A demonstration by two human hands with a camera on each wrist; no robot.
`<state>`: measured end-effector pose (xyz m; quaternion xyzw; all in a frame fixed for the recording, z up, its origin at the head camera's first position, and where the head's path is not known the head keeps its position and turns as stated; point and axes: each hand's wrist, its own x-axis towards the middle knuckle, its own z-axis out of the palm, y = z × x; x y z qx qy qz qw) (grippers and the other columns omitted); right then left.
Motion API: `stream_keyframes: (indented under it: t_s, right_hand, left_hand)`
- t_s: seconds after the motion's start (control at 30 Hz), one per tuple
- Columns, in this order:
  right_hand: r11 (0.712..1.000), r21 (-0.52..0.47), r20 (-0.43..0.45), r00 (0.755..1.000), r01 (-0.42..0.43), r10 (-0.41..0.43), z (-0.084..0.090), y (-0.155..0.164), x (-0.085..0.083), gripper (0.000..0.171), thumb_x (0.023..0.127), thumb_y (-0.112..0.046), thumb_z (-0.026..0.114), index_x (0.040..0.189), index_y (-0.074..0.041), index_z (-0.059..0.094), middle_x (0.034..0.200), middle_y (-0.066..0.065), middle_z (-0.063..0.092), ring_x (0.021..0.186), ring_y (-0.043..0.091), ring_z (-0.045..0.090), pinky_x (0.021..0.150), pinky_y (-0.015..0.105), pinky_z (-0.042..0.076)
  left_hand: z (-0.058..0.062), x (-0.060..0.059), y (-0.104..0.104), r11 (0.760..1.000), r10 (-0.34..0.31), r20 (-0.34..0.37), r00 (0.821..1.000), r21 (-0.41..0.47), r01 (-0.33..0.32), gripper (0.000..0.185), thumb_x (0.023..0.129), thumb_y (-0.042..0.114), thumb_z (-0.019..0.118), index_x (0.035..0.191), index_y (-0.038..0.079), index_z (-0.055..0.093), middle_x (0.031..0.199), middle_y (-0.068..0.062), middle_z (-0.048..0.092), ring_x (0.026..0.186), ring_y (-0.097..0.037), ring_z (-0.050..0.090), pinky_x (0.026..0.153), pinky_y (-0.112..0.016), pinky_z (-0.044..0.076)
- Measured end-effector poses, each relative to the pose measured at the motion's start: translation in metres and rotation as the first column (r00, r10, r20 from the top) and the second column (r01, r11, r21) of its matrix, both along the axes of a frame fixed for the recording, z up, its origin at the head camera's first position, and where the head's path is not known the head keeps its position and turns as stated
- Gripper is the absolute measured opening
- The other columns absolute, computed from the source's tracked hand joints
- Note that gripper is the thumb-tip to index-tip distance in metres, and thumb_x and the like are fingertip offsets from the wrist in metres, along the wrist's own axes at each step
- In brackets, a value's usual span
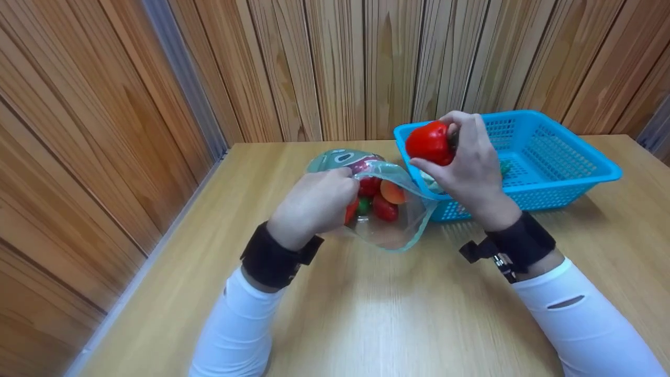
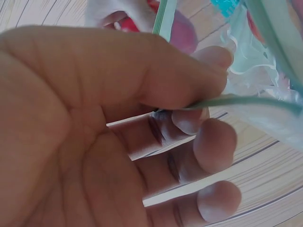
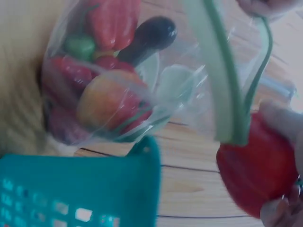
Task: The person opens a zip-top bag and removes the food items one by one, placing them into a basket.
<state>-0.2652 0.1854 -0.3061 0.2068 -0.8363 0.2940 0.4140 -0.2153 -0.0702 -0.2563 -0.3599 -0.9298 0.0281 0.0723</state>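
In the middle of the head view, the left hand (image 1: pixel 314 204) pinches the green-edged rim of a clear plastic zip bag (image 1: pixel 390 209), thumb and forefinger pressed together on the strip; the left wrist view shows that same green strip (image 2: pixel 246 101) caught between the thumb and the fingers (image 2: pixel 215 142), the other fingers loosely curled below it. The bag lies on the light wooden table (image 1: pixel 366 314), its mouth held open toward the right of the frame, and it holds several small toy fruits and vegetables: red pieces, a peach-coloured round one (image 1: pixel 392 192) and a small green one (image 1: pixel 364 205). The right wrist view shows the same contents through the plastic, with a dark purple piece (image 3: pixel 149 38) among them.

The right hand (image 1: pixel 471 162), right of centre in the head view, grips a shiny red toy tomato (image 1: pixel 429 142) with curled fingers, held in the air above the near-left corner of a bright blue perforated plastic basket (image 1: pixel 555 162). The basket stands on the table at the upper right, just beside the bag. Wood-panelled walls (image 1: pixel 104 131) fill the top and left of the frame.
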Motion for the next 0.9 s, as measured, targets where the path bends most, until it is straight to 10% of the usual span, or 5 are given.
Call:
stream_keyframes:
  t_s: [0.27, 0.67, 0.9]
  right_hand:
    - [0.987, -0.011, 0.296, 0.944, 0.158, -0.148, -0.016, 0.021, -0.021, 0.068, 0.082, -0.014, 0.082, 0.135, -0.005, 0.04, 0.13, 0.023, 0.043, 0.122, 0.04, 0.047, 0.092, 0.062, 0.052]
    - [0.97, 0.116, 0.629, 0.74, 0.215, -0.239, -0.031, 0.046, -0.036, 0.072, 0.092, -0.02, 0.062, 0.153, -0.006, 0.025, 0.143, 0.032, 0.03, 0.121, 0.048, 0.04, 0.097, 0.065, 0.045]
    - [0.963, 0.234, 0.676, 0.689, 0.135, -0.261, -0.029, 0.049, -0.037, 0.057, 0.096, -0.027, 0.051, 0.145, 0.0, 0.04, 0.121, 0.029, 0.05, 0.094, 0.039, 0.051, 0.07, 0.047, 0.049]
  left_hand:
    - [0.0, 0.0, 0.001, 1.0, -0.002, -0.003, 1.0, -0.006, 0.002, 0.03, 0.084, 0.016, 0.081, 0.11, 0.003, 0.072, 0.099, -0.012, 0.066, 0.085, -0.024, 0.06, 0.08, -0.032, 0.06]
    - [0.002, 0.001, 0.003, 1.0, 0.01, 0.001, 1.0, -0.016, -0.01, 0.034, 0.083, 0.018, 0.082, 0.112, 0.004, 0.071, 0.102, -0.012, 0.066, 0.088, -0.024, 0.06, 0.081, -0.032, 0.059]
    - [0.0, 0.001, 0.002, 1.0, 0.0, -0.022, 1.0, 0.001, 0.0, 0.018, 0.085, 0.006, 0.076, 0.102, 0.002, 0.072, 0.095, -0.012, 0.065, 0.083, -0.024, 0.059, 0.075, -0.034, 0.06]
